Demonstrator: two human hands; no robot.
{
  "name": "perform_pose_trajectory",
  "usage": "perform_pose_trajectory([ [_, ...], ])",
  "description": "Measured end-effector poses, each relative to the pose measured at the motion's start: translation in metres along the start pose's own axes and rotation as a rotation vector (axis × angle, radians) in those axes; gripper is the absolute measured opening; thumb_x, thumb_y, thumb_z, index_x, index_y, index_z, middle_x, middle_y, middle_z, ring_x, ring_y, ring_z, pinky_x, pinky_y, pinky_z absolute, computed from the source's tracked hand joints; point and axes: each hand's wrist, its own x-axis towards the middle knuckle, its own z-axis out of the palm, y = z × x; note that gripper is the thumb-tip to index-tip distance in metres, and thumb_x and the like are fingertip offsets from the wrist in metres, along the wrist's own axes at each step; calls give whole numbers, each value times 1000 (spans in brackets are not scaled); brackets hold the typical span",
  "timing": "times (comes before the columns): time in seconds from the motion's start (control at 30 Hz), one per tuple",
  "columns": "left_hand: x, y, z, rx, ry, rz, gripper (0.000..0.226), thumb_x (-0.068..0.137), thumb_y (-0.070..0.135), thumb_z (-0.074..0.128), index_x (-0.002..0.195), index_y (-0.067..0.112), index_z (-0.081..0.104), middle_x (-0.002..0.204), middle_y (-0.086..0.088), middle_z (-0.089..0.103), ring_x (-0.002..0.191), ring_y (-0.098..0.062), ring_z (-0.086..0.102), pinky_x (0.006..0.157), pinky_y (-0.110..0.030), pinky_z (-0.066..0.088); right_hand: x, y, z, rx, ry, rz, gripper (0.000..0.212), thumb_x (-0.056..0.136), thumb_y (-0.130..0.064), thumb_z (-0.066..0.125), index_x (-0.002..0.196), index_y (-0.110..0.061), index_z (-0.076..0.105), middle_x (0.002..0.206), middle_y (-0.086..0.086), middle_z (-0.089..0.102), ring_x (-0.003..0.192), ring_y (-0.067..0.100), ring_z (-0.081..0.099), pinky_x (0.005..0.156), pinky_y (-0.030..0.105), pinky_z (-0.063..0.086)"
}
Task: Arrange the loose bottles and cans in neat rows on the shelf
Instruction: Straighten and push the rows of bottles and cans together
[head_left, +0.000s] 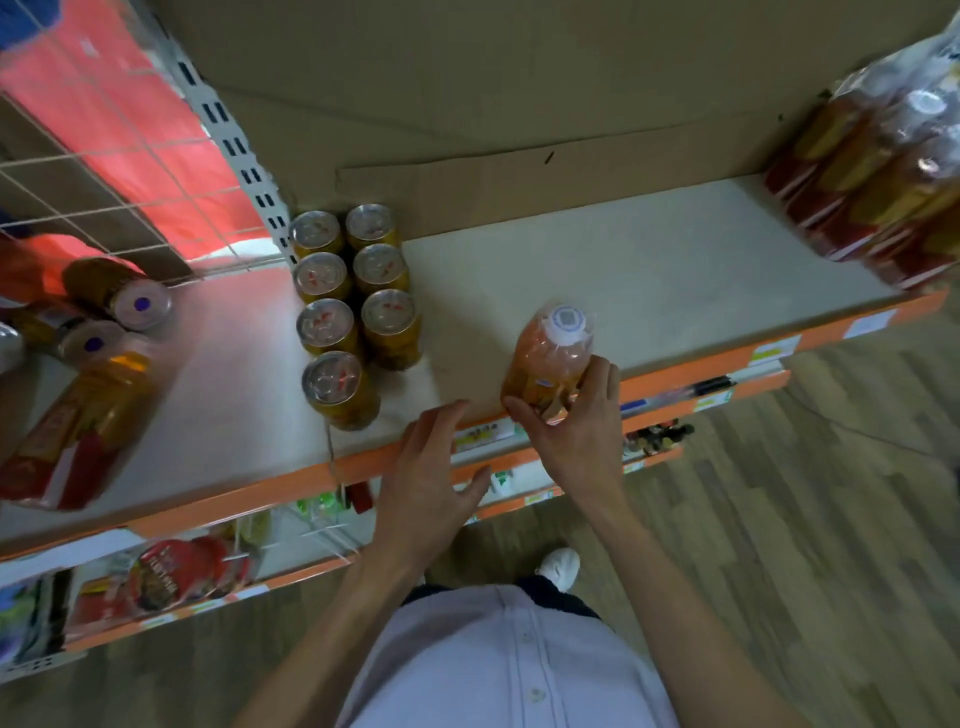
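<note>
Amber plastic bottle (550, 358), white-capped, frame centre | right hand (576, 431) curled round its base | left hand (431, 478) spread, empty | gold cans (358, 306) upright, paired rows

The widest free stretch of the shelf (649, 270) lies between the standing cans (358, 306) on the left and the wrapped pack of bottles (878, 192) at the far right, and it is open from the front edge. Cardboard (519, 104) closes the back. The bottle (550, 358) gripped by the right hand (576, 426) takes up the front of this gap, with the left hand (431, 467) near it. Left of the cans a bare strip runs up to the toppled cans (119, 296) and a lying bottle (78, 426). A wire grid (104, 171) blocks the rear there.
</note>
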Motion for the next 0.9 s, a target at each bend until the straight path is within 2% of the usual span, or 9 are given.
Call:
perform_pose_trajectory([
  [0.07,14,16,20,10,-14,12,66,82,32,77,139,30,42,135,5,51,121,-17,49,98,-33,46,17,25,-23,-16,15,-6,67,68,-28,92,108,3,49,103,13,47,97,25,47,69,17,31],
  [0.17,34,45,57,13,-9,73,68,79,27,79,137,31,42,131,4,53,118,-19,51,93,-27,41,41,61,-58,-17,33,-8,64,68,-28,92,105,0,47,102,9,45,98,33,50,71,26,39],
  [0.27,53,80,94,-2,-9,114,70,77,22,80,134,31,41,130,2,55,118,-21,52,92,-30,43,64,96,-93,-29,53,8,63,70,-30,91,103,0,47,100,10,45,96,33,50,72,28,38],
  [0.37,73,116,122,-31,-18,115,65,79,25,79,136,23,47,130,1,56,119,-22,53,95,-35,46,83,123,-126,-44,43,68,64,71,-33,89,106,-1,46,105,13,47,100,32,50,78,37,44],
  [0.5,102,152,146,-22,-64,130,67,81,26,78,140,18,46,135,0,54,123,-20,52,98,-37,47,110,150,-162,-36,41,138,64,72,-31,89,109,-2,46,107,5,44,90,16,44,70,20,33],
  [0.6,127,173,156,4,-74,181,67,81,27,78,140,20,45,137,2,54,123,-20,52,97,-43,49,132,166,-181,-35,72,183,63,71,-30,90,108,-3,47,105,1,41,84,7,36,66,19,28],
  [0.7,153,188,167,10,-58,197,68,79,26,78,139,19,46,136,2,55,123,-18,52,96,-43,51,151,180,-198,-31,104,213,63,71,-32,90,109,-5,47,106,0,42,83,3,33,68,17,28],
  [0.77,170,199,177,3,-51,198,68,79,25,78,139,18,47,136,1,56,123,-18,53,96,-43,51,166,188,-208,-42,116,228,64,71,-33,89,110,-6,47,106,1,43,84,2,33,68,17,27],
  [0.9,204,225,207,-29,-86,221,65,82,32,77,138,22,46,137,3,56,122,-16,53,96,-38,51,194,208,-229,-80,129,255,64,71,-36,89,110,-9,45,106,0,45,86,12,42,68,21,32],
])
